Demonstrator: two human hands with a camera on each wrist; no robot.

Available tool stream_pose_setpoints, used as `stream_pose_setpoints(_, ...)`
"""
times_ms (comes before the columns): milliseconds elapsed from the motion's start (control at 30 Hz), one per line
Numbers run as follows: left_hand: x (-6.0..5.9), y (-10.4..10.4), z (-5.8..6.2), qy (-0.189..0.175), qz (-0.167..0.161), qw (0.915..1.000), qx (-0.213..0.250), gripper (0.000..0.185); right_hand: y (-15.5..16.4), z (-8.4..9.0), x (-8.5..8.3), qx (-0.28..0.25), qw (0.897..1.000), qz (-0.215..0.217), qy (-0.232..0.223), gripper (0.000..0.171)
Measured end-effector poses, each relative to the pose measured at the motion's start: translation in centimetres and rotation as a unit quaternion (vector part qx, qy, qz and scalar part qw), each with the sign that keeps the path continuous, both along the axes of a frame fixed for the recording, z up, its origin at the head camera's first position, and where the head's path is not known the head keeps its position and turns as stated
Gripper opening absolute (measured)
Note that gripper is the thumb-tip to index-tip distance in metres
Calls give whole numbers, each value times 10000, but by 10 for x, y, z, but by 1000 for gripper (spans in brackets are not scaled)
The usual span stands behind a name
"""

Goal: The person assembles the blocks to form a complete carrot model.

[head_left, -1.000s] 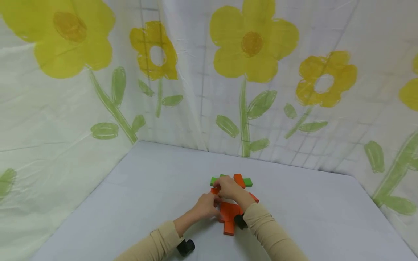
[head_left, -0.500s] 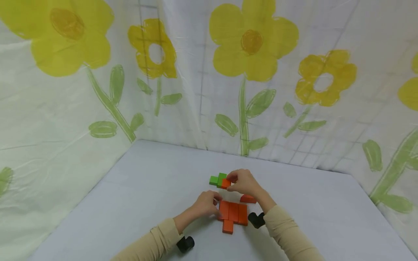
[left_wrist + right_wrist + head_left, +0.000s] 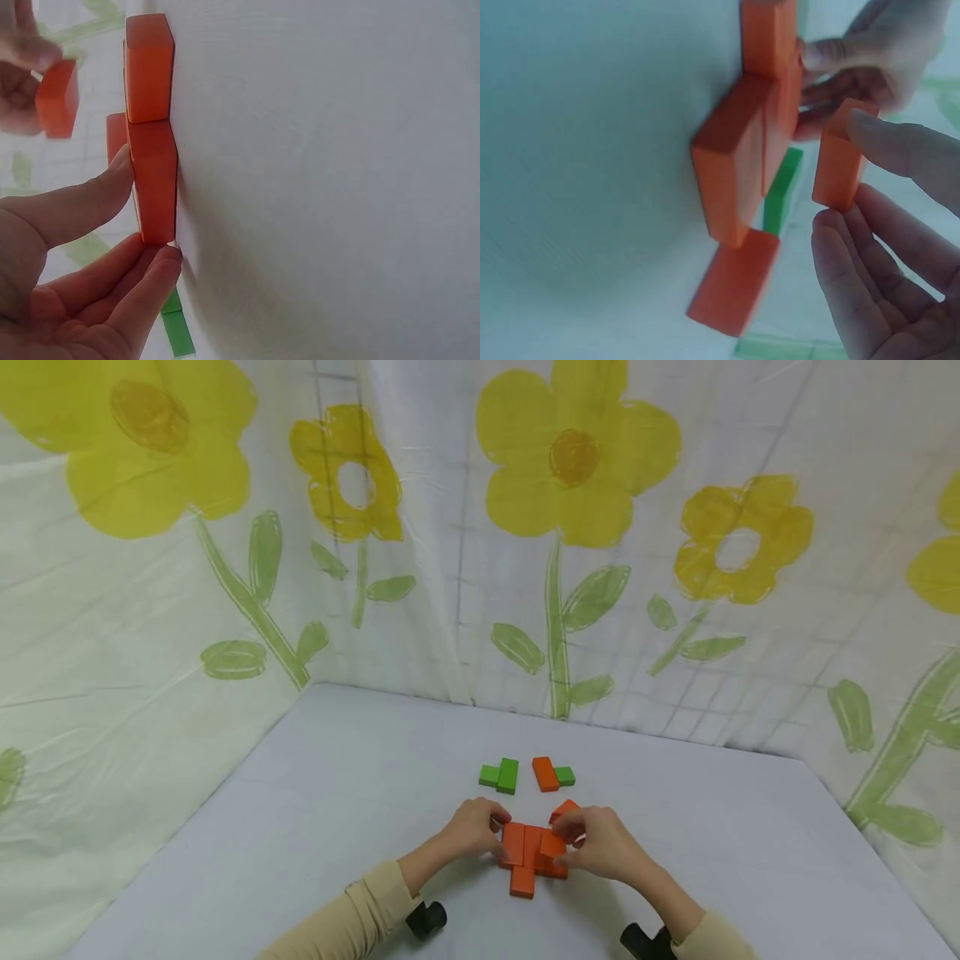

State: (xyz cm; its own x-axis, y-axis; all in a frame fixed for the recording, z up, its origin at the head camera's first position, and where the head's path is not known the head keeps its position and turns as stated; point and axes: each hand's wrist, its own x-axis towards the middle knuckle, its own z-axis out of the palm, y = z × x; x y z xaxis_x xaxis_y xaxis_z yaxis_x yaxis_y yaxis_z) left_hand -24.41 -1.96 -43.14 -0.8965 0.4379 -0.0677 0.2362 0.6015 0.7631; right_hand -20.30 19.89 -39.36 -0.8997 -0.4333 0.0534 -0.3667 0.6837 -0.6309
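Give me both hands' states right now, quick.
Left hand: thumb and fingers pinch the left edge of the flat orange block cluster.
Right hand: fingertips pinch a small orange block just above that cluster.

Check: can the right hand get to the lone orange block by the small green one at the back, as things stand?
Probably not freely: the right hand is pinching an orange block over the cluster. The lone orange block lies just beyond, with bare table between and nothing blocking.
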Motion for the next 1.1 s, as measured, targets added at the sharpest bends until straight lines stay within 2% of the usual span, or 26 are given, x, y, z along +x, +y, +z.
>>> stream_pose_setpoints(200,-1,-1,0,101,-27,9999,14,39,0,-10,14,33,9997,159,-190,30)
stream_pose_setpoints(367,-1,-1,1,42,-22,10000,53,39,-3,-15,21,148,9992,252,-272,28)
stream_pose_setpoints(700,0,2,2,-53,58,10000,-17,39,-9,-21,24,369,9988,207,-263,27)
stream_pose_setpoints(1100,-1,1,1,-79,18,10000,28,40,-14,-25,25,756,9970,169,70,24)
